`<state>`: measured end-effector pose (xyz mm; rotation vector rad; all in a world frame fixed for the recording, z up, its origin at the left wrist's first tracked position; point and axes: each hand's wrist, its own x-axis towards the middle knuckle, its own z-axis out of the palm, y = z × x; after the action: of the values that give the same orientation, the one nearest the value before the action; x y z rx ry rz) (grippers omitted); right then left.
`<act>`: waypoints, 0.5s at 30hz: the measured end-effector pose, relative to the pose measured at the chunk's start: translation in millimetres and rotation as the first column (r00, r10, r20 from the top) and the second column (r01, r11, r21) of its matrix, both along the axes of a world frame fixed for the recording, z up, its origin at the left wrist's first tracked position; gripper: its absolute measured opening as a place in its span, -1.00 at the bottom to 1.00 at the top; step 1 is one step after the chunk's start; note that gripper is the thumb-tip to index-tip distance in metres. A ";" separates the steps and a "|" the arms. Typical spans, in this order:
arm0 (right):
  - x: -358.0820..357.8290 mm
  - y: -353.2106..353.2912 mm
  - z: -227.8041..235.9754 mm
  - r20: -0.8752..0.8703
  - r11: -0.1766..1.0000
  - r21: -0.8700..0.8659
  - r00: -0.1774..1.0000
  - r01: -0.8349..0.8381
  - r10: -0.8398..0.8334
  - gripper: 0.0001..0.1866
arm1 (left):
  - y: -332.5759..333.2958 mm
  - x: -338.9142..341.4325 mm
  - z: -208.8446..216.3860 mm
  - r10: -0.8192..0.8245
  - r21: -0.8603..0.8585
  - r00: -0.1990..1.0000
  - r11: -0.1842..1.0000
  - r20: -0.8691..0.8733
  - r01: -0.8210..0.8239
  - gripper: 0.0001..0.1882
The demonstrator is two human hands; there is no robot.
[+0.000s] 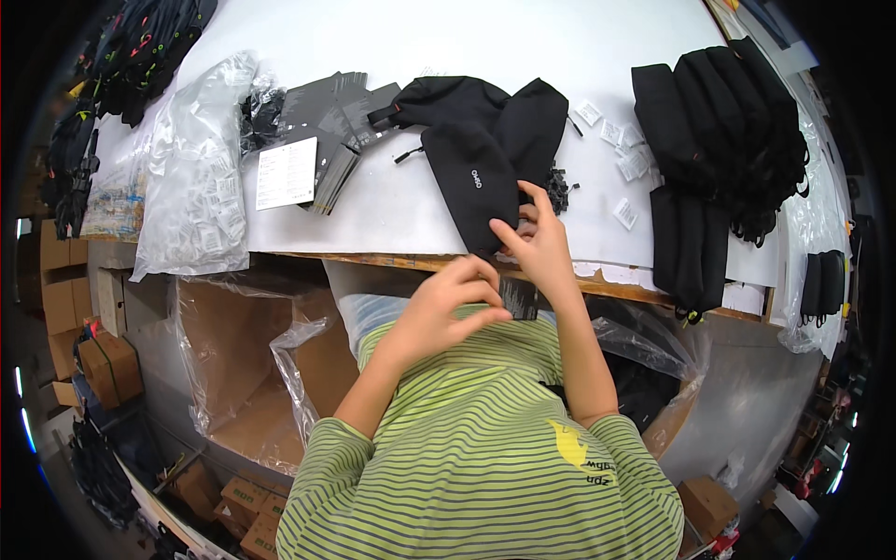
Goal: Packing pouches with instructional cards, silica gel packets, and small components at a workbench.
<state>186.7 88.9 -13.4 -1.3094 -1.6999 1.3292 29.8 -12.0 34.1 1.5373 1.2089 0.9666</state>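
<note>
A black fabric pouch (467,177) with small white lettering lies at the front edge of the table, its lower end hanging slightly over. My right hand (541,245) pinches the pouch's lower right side between thumb and fingers. Just below that edge, my left hand (439,313) is closed, thumb and fingers at the side of a dark printed card (519,299) in front of my shirt. Two more black pouches, one upper left (448,96) and one upper right (534,117), lie partly under the first. Small black cord ends (558,189) sit beside it.
Dark cards (327,117) and a white card (286,174) lie left of the pouches, beside a clear bag of white packets (201,177). Loose white packets (627,159) and a heap of black pouches (714,121) are on the right. A plastic-lined carton (233,364) stands below the table.
</note>
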 end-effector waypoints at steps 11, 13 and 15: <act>19.5 -8.5 27.3 -0.559 0.708 -0.656 0.798 -0.261 -0.223 -0.59 | 22.0 -20.8 -13.9 0.455 0.451 0.883 0.817 -0.121 -0.359 -0.76; 16.9 -15.7 32.1 -0.534 0.675 -0.710 0.778 -0.200 -0.331 -0.60 | 20.9 -21.5 -26.3 0.493 0.427 0.870 0.789 -0.012 -0.442 -0.73; 17.3 -21.2 30.1 -0.498 0.629 -0.764 0.751 -0.143 -0.433 -0.62 | 18.2 -26.8 -35.9 0.532 0.390 0.842 0.758 0.095 -0.523 -0.71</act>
<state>204.0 67.7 16.7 -1.1235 -0.4692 2.2000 3.0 6.1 -1.8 1.5370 1.5771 1.6660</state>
